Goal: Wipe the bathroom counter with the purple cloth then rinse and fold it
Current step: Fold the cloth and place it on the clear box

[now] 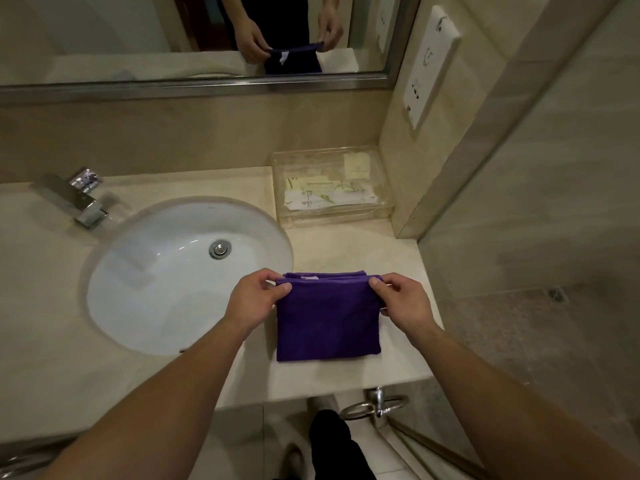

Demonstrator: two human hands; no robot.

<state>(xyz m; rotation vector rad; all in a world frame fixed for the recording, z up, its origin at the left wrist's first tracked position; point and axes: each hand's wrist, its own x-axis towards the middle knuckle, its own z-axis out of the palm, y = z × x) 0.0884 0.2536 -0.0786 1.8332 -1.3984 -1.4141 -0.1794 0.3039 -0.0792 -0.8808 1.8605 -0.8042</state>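
Purple cloth (327,322): folded into a small rectangle, lying on the counter (398,271) right of the sink (138,271). My left hand (256,299) and right hand (401,299) each pinch a far corner. Folding looks nearly complete; perhaps one last fold remains.

The beige counter (48,306) in front of me carries the purple cloth (329,323), folded into a rectangle near the front edge, just right of the sunken white sink (138,271) — behind it a clear tray (332,219) of pale packets (325,195) sits in the back corner, a chrome tap (74,199) at back left
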